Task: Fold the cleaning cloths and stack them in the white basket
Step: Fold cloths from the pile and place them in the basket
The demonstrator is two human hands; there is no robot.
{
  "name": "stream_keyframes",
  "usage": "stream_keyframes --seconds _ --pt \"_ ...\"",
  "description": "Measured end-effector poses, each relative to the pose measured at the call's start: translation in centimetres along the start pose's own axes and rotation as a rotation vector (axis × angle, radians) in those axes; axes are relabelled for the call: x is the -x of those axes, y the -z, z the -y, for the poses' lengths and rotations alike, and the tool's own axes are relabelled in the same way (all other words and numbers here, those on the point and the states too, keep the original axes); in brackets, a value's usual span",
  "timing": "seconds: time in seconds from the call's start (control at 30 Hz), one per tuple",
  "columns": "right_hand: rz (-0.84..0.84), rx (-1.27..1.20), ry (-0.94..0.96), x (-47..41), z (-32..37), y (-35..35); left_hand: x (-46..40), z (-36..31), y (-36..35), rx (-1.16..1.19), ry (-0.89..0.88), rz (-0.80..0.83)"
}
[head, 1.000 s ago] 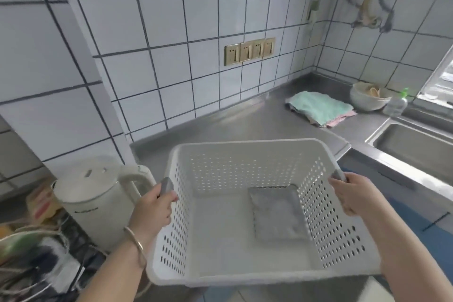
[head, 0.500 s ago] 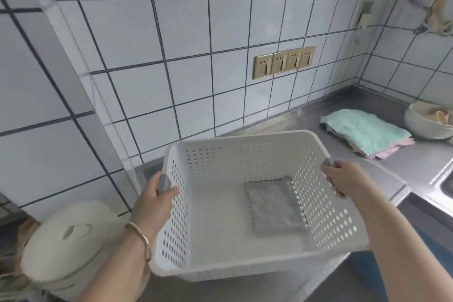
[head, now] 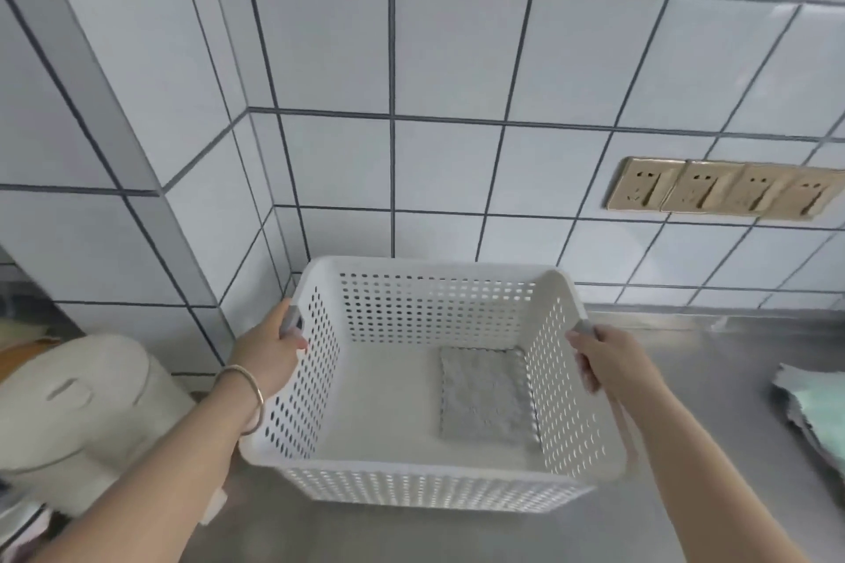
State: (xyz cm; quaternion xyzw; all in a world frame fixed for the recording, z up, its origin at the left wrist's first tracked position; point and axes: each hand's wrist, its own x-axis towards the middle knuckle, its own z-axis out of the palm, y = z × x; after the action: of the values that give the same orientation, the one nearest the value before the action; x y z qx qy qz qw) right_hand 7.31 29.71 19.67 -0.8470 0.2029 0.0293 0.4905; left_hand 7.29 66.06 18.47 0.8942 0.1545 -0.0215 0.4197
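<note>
A white perforated basket (head: 434,482) is in front of me over the steel counter, near the tiled wall. My left hand (head: 270,357) grips the grey handle on its left side, and my right hand (head: 608,357) grips the grey handle on its right side. One folded grey cloth (head: 484,398) lies flat on the basket floor toward the right. A pile of unfolded cloths (head: 818,407), mint green on top, shows at the right edge of the counter, partly cut off.
A cream electric kettle (head: 77,421) stands to the left of the basket, close to my left forearm. A row of gold wall sockets (head: 727,190) sits on the tiled wall at right. The steel counter (head: 713,361) runs to the right.
Both hands have carried the basket forward and left toward the wall corner. The view swung left, so the sink and bowl have left the frame and the cloth pile sits at the right edge.
</note>
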Motion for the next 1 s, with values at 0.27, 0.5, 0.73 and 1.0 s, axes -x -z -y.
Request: stream_keyframes --seconds 0.27,0.5,0.73,1.0 --pt "0.06 0.04 0.061 -7.2 1.5 -3.8 -4.0 0.8 -1.0 -0.052 0.144 -0.09" --pt "0.072 0.016 -0.002 -9.5 1.3 -6.4 -7.4 0.7 -0.9 -0.34 0.121 -0.192" --pt "0.048 -0.015 -0.04 -10.7 1.3 -6.9 -9.7 0.8 -1.1 -0.439 0.083 -0.194" --pt "0.03 -0.01 -0.05 -11.1 1.0 -7.6 -9.8 1.5 -1.4 -0.467 0.064 -0.241"
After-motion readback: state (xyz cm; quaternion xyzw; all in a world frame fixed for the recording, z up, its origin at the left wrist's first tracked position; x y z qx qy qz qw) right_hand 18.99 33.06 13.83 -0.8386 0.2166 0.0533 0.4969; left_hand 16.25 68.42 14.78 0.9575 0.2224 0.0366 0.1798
